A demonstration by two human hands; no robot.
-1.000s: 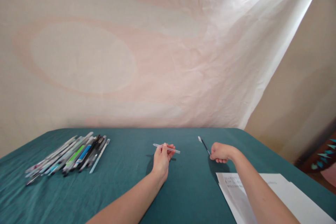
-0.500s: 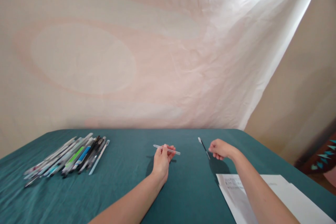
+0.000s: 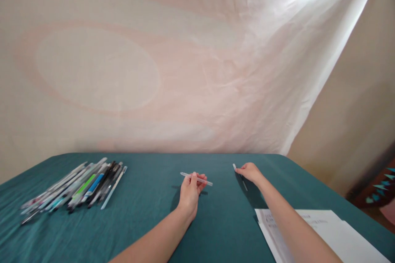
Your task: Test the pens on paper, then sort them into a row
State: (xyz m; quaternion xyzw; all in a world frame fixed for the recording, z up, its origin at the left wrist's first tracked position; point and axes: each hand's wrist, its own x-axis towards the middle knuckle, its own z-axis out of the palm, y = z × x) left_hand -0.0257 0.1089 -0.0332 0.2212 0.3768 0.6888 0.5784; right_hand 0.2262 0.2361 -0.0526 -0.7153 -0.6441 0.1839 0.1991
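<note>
My left hand [image 3: 190, 195] is closed around a clear, whitish pen barrel [image 3: 184, 174], held nearly level just above the tablecloth, its two ends sticking out of my fingers. To the right, my right hand [image 3: 249, 171] has thumb and fingertips pinched at the upper part of a thin pen refill [image 3: 245, 184] with a white end piece [image 3: 234, 166]. The refill's lower end points toward me, at or close to the cloth. My fingers hide part of its middle.
A pile of many pens [image 3: 78, 187] lies at the left of the green-covered table [image 3: 148, 222]. White paper sheets [image 3: 342, 238], some with writing, lie at the front right under my right forearm. A pale hanging cloth [image 3: 185, 70] stands behind the table.
My right hand has moved left, from beside the pen refill onto its upper part, and pinches it. The left hand keeps holding the pen barrel in nearly the same place.
</note>
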